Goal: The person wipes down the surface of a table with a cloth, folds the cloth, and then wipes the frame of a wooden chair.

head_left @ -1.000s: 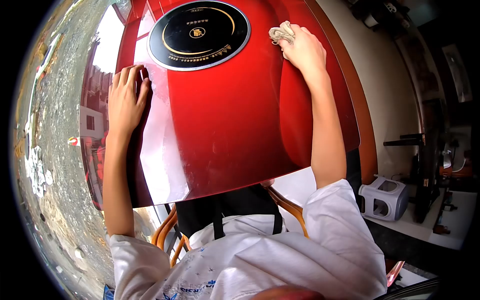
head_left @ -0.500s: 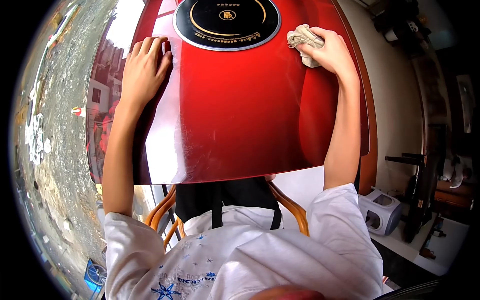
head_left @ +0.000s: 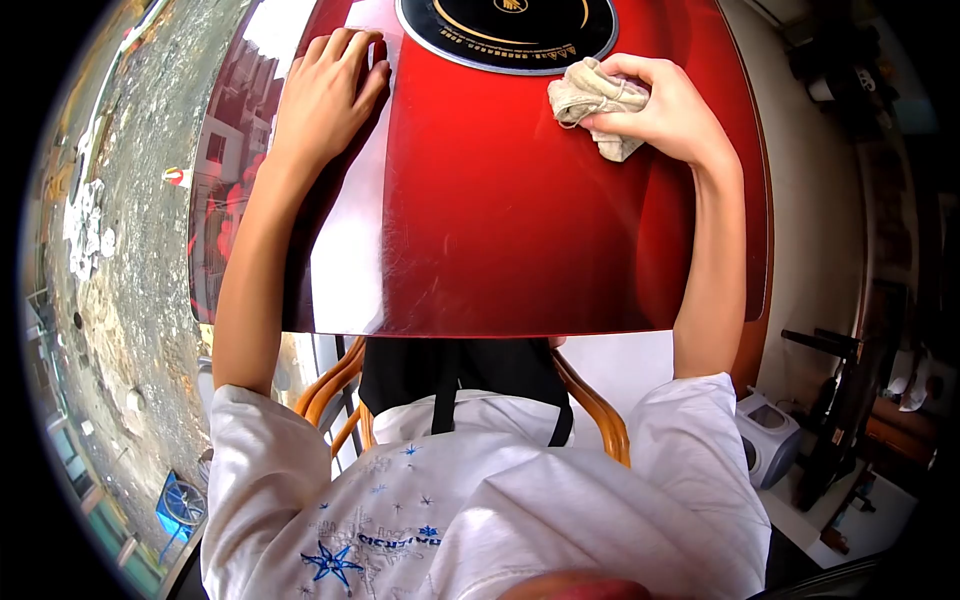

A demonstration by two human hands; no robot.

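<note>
A crumpled beige cloth is gripped in my right hand, thumb on the near side and fingers over the far side. It rests on the glossy red tabletop, just to the near right of a round black cooktop set into the surface with a silver rim. My left hand lies palm down on the left part of the tabletop, over a bright reflection. Its fingers are stretched out and slightly bent, holding nothing.
Below the table's near edge show a wooden chair's curved arms. A grey-and-white box-like object stands on the floor at right, near dark furniture. At left lies rough ground with a blue crate-like object.
The view has shifted, moving the cooktop up and right in it. My right hand has moved the cloth leftward and nearer to me across the tabletop. My left hand stays about where it was.
</note>
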